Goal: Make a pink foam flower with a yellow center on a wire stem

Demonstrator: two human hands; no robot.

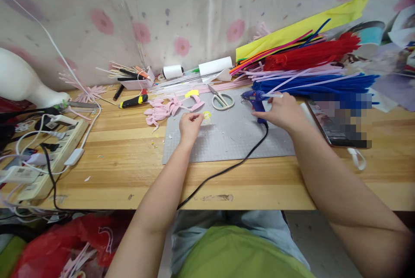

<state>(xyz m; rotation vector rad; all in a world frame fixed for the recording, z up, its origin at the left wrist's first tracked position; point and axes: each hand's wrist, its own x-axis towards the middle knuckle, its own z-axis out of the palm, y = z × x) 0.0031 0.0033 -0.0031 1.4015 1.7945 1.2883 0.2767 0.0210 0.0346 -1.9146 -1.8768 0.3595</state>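
My left hand [190, 129] is closed in a pinch over the grey cutting mat [223, 144]. At its fingertips is a small yellow piece with thin pale strands [207, 116], like a bunch of flower stamens. My right hand [283, 111] is at the back of a blue hot glue gun [258, 104], fingers apart around its rear, thumb by the handle. A clear glue stick [272, 95] sticks out of the gun's back. Scissors [223, 98] with pale handles lie between my hands. Pink fuzzy petal shapes [162, 110] are heaped left of them.
A black cord [223, 172] runs from the gun over the table's front edge. Bundles of red [308, 55] and blue pipe cleaners [311, 84] lie at the back right, near a tablet [333, 126]. A yellow-black cutter [133, 100] and a power strip [69, 144] are on the left.
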